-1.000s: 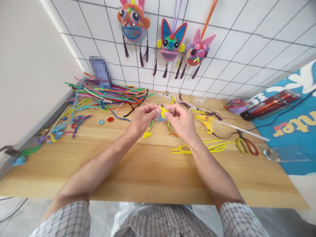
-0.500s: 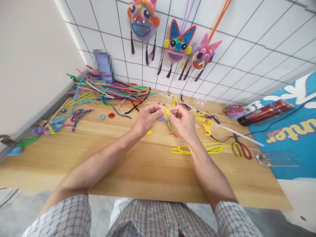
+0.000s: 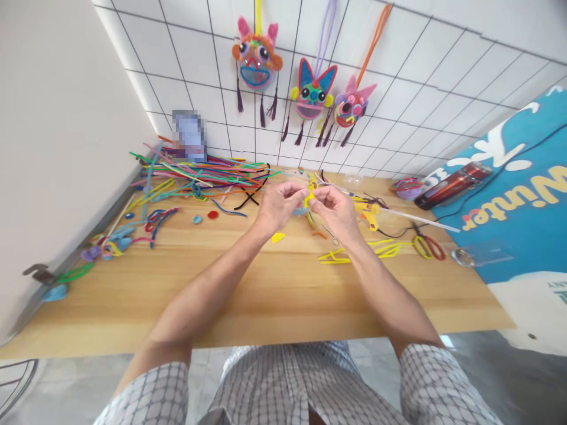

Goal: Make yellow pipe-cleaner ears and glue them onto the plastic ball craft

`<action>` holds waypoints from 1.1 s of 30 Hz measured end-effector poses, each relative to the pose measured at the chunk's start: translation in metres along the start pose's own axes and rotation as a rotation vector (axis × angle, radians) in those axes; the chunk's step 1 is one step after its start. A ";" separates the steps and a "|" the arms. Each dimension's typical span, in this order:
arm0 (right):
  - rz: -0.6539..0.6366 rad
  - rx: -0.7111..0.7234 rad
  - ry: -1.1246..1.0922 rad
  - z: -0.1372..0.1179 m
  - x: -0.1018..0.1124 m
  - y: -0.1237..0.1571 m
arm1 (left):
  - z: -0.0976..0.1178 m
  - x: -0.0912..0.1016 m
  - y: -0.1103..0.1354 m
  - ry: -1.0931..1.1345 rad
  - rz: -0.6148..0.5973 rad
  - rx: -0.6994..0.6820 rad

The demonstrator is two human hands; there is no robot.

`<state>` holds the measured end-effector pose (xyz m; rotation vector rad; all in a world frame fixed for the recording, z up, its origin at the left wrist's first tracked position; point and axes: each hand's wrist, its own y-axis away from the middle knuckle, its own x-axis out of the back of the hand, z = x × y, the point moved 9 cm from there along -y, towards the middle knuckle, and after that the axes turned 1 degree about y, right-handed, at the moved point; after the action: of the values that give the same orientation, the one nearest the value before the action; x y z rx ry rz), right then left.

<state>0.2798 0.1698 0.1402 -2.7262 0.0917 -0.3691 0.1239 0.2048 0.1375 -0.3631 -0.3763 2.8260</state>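
My left hand (image 3: 279, 206) and my right hand (image 3: 338, 215) meet over the middle of the table, fingertips pinching a small yellow piece of bent pipe cleaner (image 3: 310, 198) between them. Fingers cover part of it. Just below, a clear rounded plastic piece (image 3: 300, 211) shows partly behind my left fingers. Near my right wrist lie loose yellow pipe cleaners (image 3: 386, 250) and a short orange piece (image 3: 319, 234). A flat yellow scrap (image 3: 278, 237) rests by my left wrist. To the right of my right hand lies a yellow glue gun (image 3: 368, 216) with a long white glue stick.
Many coloured pipe cleaners (image 3: 212, 174) are heaped at the back left. Scissors (image 3: 429, 247), a red flask (image 3: 454, 186) and a clear container (image 3: 482, 254) lie right. Several decorated masks (image 3: 312, 91) hang on the tiled wall (image 3: 190, 59). A cord trails from the glue gun.
The camera view has shifted, so the table and wall things sit differently in the picture. Both hands keep the yellow piece pinched, with small changes in the fingers.
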 end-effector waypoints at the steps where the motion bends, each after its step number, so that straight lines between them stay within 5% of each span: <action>1: 0.013 -0.001 0.006 -0.003 0.000 0.001 | 0.001 0.000 -0.001 0.007 -0.020 0.002; 13: 0.105 0.006 0.099 -0.009 0.007 0.028 | -0.003 -0.015 -0.002 -0.065 -0.269 0.027; 21: 0.101 -0.065 -0.127 -0.004 0.012 0.036 | -0.013 -0.028 0.006 0.187 -0.415 0.110; 27: 0.049 -0.063 -0.113 0.003 0.013 0.052 | -0.023 -0.032 0.018 0.109 -0.404 0.088; 33: 0.031 -0.059 -0.030 0.028 0.010 0.064 | -0.046 -0.014 0.039 -0.062 -0.251 0.126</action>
<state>0.2964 0.1195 0.0929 -2.7844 0.1390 -0.3219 0.1413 0.1745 0.0868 -0.1878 -0.2363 2.6023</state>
